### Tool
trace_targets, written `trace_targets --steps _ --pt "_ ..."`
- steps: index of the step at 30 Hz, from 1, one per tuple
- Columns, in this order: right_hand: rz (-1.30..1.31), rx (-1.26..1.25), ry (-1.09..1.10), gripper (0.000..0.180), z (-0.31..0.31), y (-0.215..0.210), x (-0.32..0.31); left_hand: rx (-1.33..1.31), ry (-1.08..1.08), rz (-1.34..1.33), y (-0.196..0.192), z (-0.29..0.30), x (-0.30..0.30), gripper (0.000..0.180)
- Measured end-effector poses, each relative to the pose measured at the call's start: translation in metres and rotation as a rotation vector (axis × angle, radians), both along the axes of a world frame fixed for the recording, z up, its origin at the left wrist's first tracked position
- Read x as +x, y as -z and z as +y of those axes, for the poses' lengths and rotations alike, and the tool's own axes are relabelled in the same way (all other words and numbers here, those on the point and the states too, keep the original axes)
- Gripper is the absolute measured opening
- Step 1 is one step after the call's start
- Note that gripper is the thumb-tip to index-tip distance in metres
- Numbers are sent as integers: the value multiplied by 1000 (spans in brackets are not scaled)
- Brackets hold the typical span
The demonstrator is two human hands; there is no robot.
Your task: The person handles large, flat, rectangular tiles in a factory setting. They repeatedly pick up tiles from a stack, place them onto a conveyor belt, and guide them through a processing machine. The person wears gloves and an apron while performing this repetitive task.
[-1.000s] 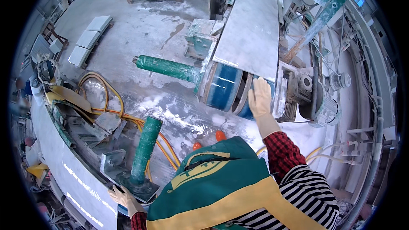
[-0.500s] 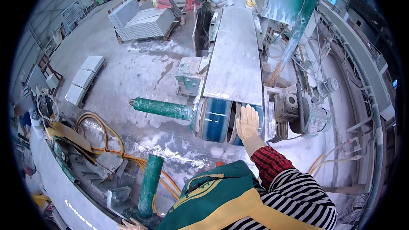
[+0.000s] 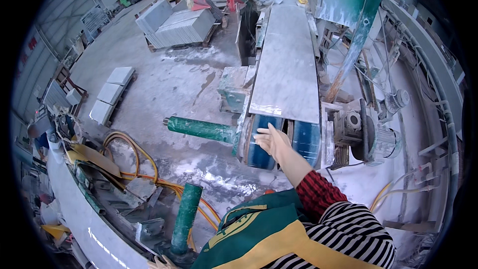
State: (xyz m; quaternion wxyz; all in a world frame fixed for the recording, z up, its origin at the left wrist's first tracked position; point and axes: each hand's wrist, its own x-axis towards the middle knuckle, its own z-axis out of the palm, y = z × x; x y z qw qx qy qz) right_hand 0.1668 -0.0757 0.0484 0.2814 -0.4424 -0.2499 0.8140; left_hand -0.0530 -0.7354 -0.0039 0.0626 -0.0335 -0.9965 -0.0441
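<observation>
2 hands: right hand (image 3: 271, 140), fingers apart, flat vs blue roller (image 3: 260, 144) under slab (image 3: 289, 69), as if steadying; left hand (image 3: 162, 262) at frame edge by green post (image 3: 185, 219), fingers can't tell.

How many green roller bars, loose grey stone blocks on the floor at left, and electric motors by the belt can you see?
Green roller bars: 2, one level, one upright
Grey stone blocks: 3
Electric motors: 2, large, small
Total: 7
</observation>
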Motion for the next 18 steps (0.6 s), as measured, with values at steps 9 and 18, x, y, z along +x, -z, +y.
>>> trace_targets --steps 9,18 --pt "509 -445 84 51 57 55 -115 -324 354 509 74 -56 -13 44" --pt "621 -581 477 57 99 79 -149 -414 786 509 58 -31 34 65"
